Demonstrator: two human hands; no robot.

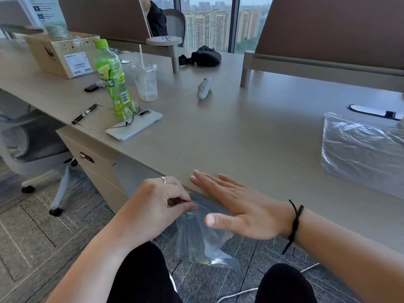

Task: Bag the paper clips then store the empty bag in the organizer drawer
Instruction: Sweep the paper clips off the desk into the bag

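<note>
Two hands work at the desk edge point(153, 169): left hand point(157, 206) pinches the small bag point(196, 241) hanging below its fingertips, right hand point(238, 206) flat, fingers straight. A loose pinch could drop it.

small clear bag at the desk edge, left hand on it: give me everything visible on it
The small clear bag is thin, transparent, creased plastic, hanging below the desk edge over the person's lap. The left hand pinches its top rim. The right hand, fingers straight, lies at the desk edge, its thumb in front of the bag. Small items, too blurred to identify, sit at the bottom.
</note>
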